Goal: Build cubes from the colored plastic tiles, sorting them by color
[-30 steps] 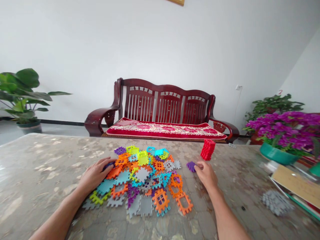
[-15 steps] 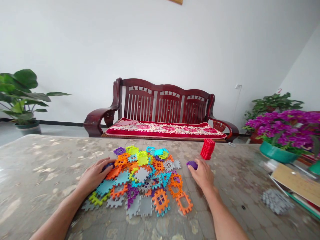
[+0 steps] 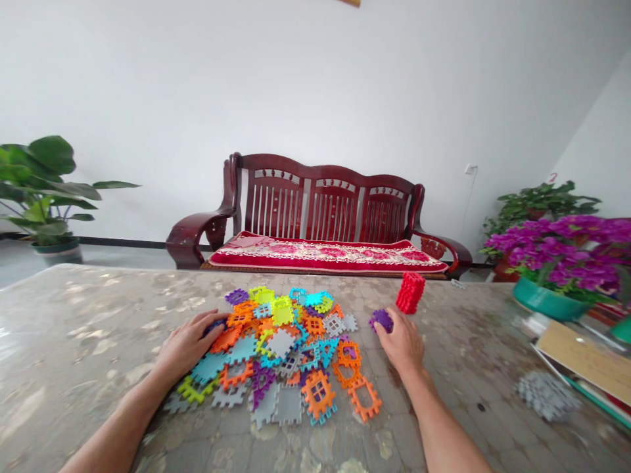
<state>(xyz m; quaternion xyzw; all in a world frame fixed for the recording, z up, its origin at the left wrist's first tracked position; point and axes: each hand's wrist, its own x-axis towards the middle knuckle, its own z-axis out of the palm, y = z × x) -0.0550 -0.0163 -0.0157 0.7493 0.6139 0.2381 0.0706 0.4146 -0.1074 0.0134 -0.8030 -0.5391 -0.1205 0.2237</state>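
My right hand (image 3: 405,343) grips a purple interlocking building tile (image 3: 381,320) between thumb and fingers, to the right of the heap. At the heap's left edge my left hand (image 3: 190,345) is closed around a dark purple building tile (image 3: 213,326), partly hidden by the fingers. Between the hands lies a loose heap of notched plastic tiles: orange ones such as the window tile (image 3: 318,394), a grey square tile (image 3: 288,403), a lime tile (image 3: 282,310) and a teal tile (image 3: 243,349). A red stack of tiles (image 3: 410,293) stands just beyond my right hand.
A grey stack of tiles (image 3: 548,395) lies on the right of the patterned table (image 3: 89,341), near a cardboard-coloured box (image 3: 586,355). Purple flowers in a teal pot (image 3: 547,301) stand at the right edge. Behind the table is a wooden bench (image 3: 332,197).
The purple tile in my right hand has turned slightly and shows more of its face. My left hand stays in place.
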